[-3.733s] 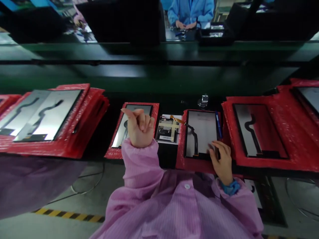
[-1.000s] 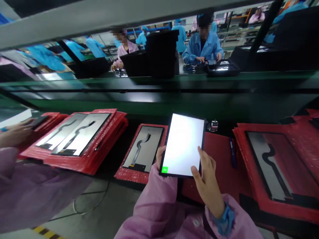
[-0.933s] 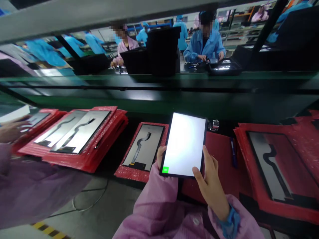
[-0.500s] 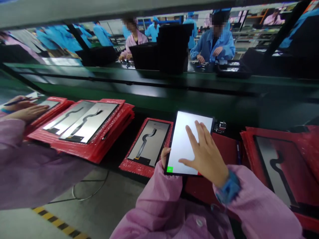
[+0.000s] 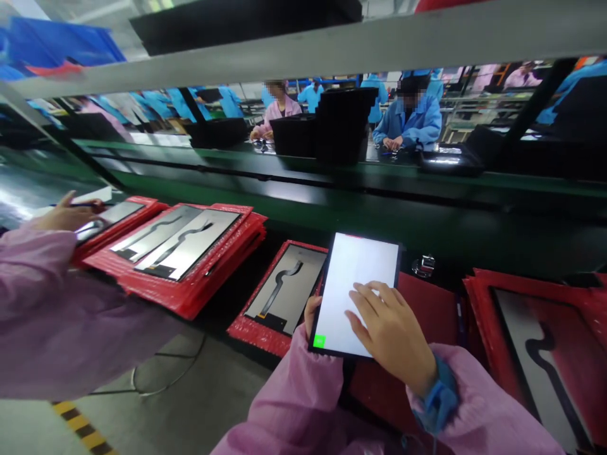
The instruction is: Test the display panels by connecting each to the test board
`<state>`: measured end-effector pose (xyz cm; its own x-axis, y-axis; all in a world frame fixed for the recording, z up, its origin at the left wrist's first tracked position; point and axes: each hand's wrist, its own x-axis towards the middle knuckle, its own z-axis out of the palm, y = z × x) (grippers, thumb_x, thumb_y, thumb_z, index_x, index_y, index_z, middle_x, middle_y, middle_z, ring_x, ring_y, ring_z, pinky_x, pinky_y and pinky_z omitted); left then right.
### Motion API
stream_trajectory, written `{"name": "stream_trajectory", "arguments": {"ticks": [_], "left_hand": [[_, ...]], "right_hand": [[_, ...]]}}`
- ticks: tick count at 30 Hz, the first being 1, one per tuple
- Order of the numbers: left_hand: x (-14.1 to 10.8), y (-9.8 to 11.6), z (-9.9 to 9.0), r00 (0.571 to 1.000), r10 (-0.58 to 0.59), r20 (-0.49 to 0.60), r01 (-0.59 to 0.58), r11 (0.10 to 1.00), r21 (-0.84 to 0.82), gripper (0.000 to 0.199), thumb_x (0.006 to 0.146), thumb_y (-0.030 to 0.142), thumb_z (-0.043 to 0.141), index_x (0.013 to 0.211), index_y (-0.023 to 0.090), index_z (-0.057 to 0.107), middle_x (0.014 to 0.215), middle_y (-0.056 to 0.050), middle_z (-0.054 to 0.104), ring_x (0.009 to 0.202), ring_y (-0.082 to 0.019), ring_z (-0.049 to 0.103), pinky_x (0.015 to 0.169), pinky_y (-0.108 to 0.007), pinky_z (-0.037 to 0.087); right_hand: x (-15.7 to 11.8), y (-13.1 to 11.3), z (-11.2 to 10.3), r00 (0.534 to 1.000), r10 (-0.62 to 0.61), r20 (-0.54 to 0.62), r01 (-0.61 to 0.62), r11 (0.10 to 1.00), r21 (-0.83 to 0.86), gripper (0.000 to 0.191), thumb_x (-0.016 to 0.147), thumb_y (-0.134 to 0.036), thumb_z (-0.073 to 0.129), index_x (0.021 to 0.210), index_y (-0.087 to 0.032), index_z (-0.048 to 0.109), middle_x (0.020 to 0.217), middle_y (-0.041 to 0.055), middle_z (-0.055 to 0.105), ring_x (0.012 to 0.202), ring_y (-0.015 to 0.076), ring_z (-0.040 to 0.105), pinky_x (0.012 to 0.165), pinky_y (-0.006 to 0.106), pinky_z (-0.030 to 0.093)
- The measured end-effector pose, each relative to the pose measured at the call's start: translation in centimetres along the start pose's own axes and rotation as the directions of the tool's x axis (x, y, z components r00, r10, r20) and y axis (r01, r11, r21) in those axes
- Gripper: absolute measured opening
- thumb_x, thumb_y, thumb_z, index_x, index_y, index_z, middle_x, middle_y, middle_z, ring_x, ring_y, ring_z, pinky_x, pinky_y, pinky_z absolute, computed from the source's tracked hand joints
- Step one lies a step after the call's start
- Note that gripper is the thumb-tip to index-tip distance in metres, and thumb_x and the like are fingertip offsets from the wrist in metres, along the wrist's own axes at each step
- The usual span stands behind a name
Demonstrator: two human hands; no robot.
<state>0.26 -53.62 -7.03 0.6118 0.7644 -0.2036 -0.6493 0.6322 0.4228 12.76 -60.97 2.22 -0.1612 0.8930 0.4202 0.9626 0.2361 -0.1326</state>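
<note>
A tablet (image 5: 355, 262) with a lit white screen and a green square in its lower left corner is tilted up in front of me. My left hand (image 5: 312, 312) grips its lower left edge, with the thumb at the bezel and the other fingers hidden behind. Over the lower right of the screen lies my right hand (image 5: 393, 332), fingers stretched out and a little apart; I cannot tell whether they touch the glass. A blue band (image 5: 439, 392) circles my right wrist. Left of the tablet, a display panel (image 5: 284, 287) with a dark flex cable rests on red bubble wrap (image 5: 258, 335).
Stacked display panels (image 5: 190, 243) on red bubble wrap lie to the left, beside a co-worker's hand (image 5: 66, 215). More wrapped panels (image 5: 531, 373) sit at right. A small shiny metal object (image 5: 423, 265) and a pen (image 5: 461, 322) are near the tablet. A green ledge (image 5: 227, 196) runs behind.
My right hand has slid down the screen, its fingers now closer together. The red patch at the screen's bottom no longer shows. The view has tilted up, and the co-worker's hand has lifted.
</note>
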Motion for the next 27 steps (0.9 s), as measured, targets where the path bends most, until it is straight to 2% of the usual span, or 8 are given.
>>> {"name": "stream_trajectory", "arguments": {"ticks": [4, 8, 11, 13, 15, 17, 23, 27], "left_hand": [[0.3, 0.2, -1.6, 0.999, 0.027, -0.029, -0.027, 1.0, 0.009, 0.043, 0.067, 0.047, 0.07, 0.1, 0.019, 0.073, 0.096, -0.005, 0.077, 0.106, -0.031, 0.068, 0.098, -0.04, 0.05], [0.2, 0.0, -1.6, 1.0, 0.011, -0.008, -0.011, 1.0, -0.016, 0.051, 0.069, 0.049, 0.067, 0.104, 0.013, 0.073, 0.097, -0.01, 0.076, 0.096, -0.032, 0.069, 0.093, -0.043, 0.052], [-0.4, -0.1, -0.6, 1.0, -0.006, 0.01, 0.006, 1.0, -0.008, 0.044, 0.068, 0.048, 0.069, 0.099, 0.016, 0.074, 0.093, -0.009, 0.077, 0.087, -0.032, 0.069, 0.084, -0.043, 0.054], [-0.7, -0.2, -0.2, 1.0, -0.016, -0.007, 0.016, 1.0, 0.014, 0.04, 0.067, 0.045, 0.07, 0.098, 0.02, 0.074, 0.09, -0.006, 0.077, 0.084, -0.03, 0.07, 0.081, -0.041, 0.056], [-0.9, -0.2, -0.2, 0.998, -0.004, -0.055, 0.007, 0.999, 0.047, 0.039, 0.069, 0.046, 0.069, 0.101, 0.024, 0.074, 0.088, -0.004, 0.077, 0.088, -0.03, 0.07, 0.082, -0.041, 0.056], [-1.0, -0.3, -0.6, 0.994, 0.006, -0.11, 0.004, 0.996, 0.09, 0.04, 0.073, 0.05, 0.065, 0.105, 0.027, 0.073, 0.09, -0.003, 0.077, 0.099, -0.032, 0.069, 0.088, -0.043, 0.055], [-1.2, -0.6, -0.8, 0.984, 0.03, -0.176, -0.016, 0.997, 0.075, 0.041, 0.074, 0.05, 0.063, 0.106, 0.025, 0.073, 0.093, -0.002, 0.077, 0.098, -0.029, 0.07, 0.089, -0.038, 0.055], [-0.9, -0.4, 0.5, 0.987, 0.056, -0.15, -0.057, 0.998, 0.001, 0.033, 0.072, 0.043, 0.064, 0.093, 0.02, 0.075, 0.087, -0.003, 0.077, 0.081, -0.026, 0.071, 0.077, -0.035, 0.057]], "right_hand": [[-1.2, -1.4, -2.8, 0.99, -0.023, 0.14, 0.02, 1.0, 0.022, 0.033, 0.096, -0.033, 0.051, 0.117, -0.014, 0.069, 0.124, 0.0156, 0.068, 0.102, 0.0359, 0.065, 0.081, 0.054, 0.057], [-3.0, -0.3, -6.6, 0.998, -0.047, 0.033, 0.039, 0.98, 0.197, 0.029, 0.099, -0.033, 0.046, 0.113, -0.02, 0.068, 0.111, 0.0075, 0.073, 0.096, 0.0264, 0.068, 0.083, 0.044, 0.058], [-2.8, 3.2, -7.8, 0.98, 0.165, -0.113, -0.144, 0.975, 0.169, 0.031, 0.101, -0.039, 0.042, 0.113, -0.021, 0.064, 0.101, 0.007, 0.072, 0.088, 0.0222, 0.067, 0.073, 0.037, 0.056], [-2.0, 5.8, -7.2, 0.904, 0.373, -0.208, -0.375, 0.927, 0.035, 0.034, 0.099, -0.04, 0.044, 0.117, -0.016, 0.062, 0.103, 0.0111, 0.07, 0.09, 0.0254, 0.065, 0.067, 0.037, 0.053], [-1.0, 7.9, -6.1, 0.846, 0.481, -0.23, -0.501, 0.865, -0.032, 0.032, 0.098, -0.037, 0.045, 0.108, -0.014, 0.065, 0.099, 0.0117, 0.069, 0.091, 0.0271, 0.064, 0.061, 0.035, 0.048], [-0.2, 8.8, -5.0, 0.834, 0.512, -0.206, -0.529, 0.848, -0.032, 0.028, 0.097, -0.033, 0.043, 0.093, -0.016, 0.066, 0.09, 0.0089, 0.069, 0.086, 0.0251, 0.063, 0.056, 0.032, 0.041], [0.3, 8.4, -4.3, 0.843, 0.505, -0.185, -0.507, 0.861, 0.038, 0.023, 0.094, -0.026, 0.043, 0.081, -0.019, 0.06, 0.081, 0.0056, 0.067, 0.073, 0.0195, 0.059, 0.056, 0.03, 0.036], [0.0, 7.2, -5.6, 0.961, 0.274, 0.029, -0.271, 0.925, 0.268, 0.017, 0.093, -0.023, 0.048, 0.083, -0.019, 0.061, 0.084, 0.0037, 0.067, 0.076, 0.0169, 0.061, 0.068, 0.03, 0.045]]}}
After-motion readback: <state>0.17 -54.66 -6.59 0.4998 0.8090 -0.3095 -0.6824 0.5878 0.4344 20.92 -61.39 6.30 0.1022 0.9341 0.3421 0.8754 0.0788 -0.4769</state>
